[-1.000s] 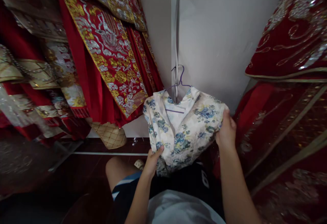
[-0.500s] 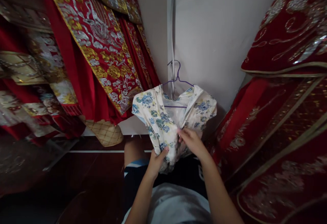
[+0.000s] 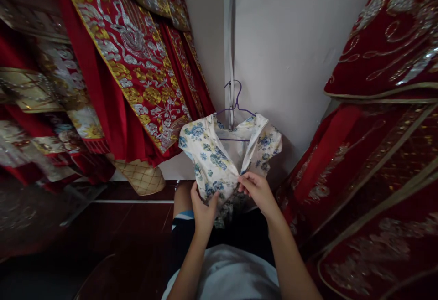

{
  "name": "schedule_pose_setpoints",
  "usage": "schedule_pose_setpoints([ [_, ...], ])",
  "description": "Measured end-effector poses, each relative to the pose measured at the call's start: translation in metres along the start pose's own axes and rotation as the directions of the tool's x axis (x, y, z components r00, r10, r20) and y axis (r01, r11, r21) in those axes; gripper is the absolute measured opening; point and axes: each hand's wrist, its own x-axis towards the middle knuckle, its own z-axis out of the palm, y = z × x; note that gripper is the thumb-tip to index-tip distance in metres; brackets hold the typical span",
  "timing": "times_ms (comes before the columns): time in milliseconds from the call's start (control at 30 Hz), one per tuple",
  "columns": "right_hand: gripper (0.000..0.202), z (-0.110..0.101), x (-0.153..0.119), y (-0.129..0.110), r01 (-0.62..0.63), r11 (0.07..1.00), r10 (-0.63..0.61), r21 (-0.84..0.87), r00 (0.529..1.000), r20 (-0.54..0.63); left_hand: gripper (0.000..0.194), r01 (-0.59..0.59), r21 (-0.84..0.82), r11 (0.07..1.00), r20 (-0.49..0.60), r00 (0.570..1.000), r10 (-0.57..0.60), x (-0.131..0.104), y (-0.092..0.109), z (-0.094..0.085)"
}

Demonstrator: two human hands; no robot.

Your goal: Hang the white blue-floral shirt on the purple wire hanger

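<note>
A white dress [image 3: 214, 154] with blue flowers and short sleeves hangs by its shoulders on a thin purple hanger [image 3: 237, 104] in front of me. My right hand [image 3: 256, 190] is closed, thumb and finger pinching the front edge at the bottom of the V-shaped neckline. Lower down at the left side, my left hand [image 3: 204, 206] has the fabric between its thumb and fingers. The lower part of the garment bunches between my hands and over my lap, partly hidden.
Red costumes [image 3: 137, 76] embroidered in gold and silver hang at the left. More dark red embroidered cloth [image 3: 379, 154] hangs at the right. A grey cord [image 3: 230, 26] runs down the pale wall [image 3: 284, 31] to the hanger. The floor [image 3: 126, 222] is dark red tile.
My left hand has shifted slightly left and up along the garment's side, its thumb and fingers wider apart. The right sleeve has drawn inward. My right hand keeps its pinch at the neckline.
</note>
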Motion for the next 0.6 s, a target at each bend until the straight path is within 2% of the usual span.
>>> schedule_pose_setpoints([
  [33,0.028,0.0,0.0,0.0,0.001,1.0,-0.001,-0.005,1.0,-0.011,0.073,-0.097,0.053,0.994,-0.059,0.993,0.1,0.0,0.001,0.002],
  [67,0.027,0.001,0.0,0.0,0.001,1.0,-0.001,-0.011,1.0,-0.014,0.071,-0.181,0.095,0.979,-0.063,0.98,0.187,0.001,0.004,0.005],
  [100,0.026,0.002,0.0,0.0,0.002,1.0,-0.002,-0.016,1.0,-0.008,0.064,-0.25,0.116,0.961,-0.014,0.967,0.253,0.002,0.008,0.01],
  [167,0.024,0.004,0.0,0.0,0.009,1.0,-0.009,-0.022,1.0,0.023,0.045,-0.346,0.094,0.934,0.177,0.929,0.326,0.005,0.016,0.022],
  [233,0.024,0.006,-0.001,0.0,0.012,1.0,-0.011,-0.019,0.998,0.057,0.026,-0.377,0.062,0.924,0.345,0.877,0.334,0.01,0.023,0.036],
  [333,0.026,0.004,-0.002,-0.002,-0.035,0.999,0.033,0.018,0.997,0.072,0.004,-0.399,0.073,0.914,0.428,0.84,0.332,0.015,0.028,0.052],
  [467,0.03,-0.004,0.014,-0.012,-0.059,0.987,0.062,0.152,0.998,-0.01,0.007,-0.432,0.113,0.895,0.53,0.788,0.314,0.016,0.029,0.053],
  [600,0.029,0.002,0.06,-0.045,0.061,0.97,-0.027,0.234,0.989,-0.144,0.013,-0.456,0.234,0.859,0.623,0.748,0.228,0.014,0.03,0.049],
])
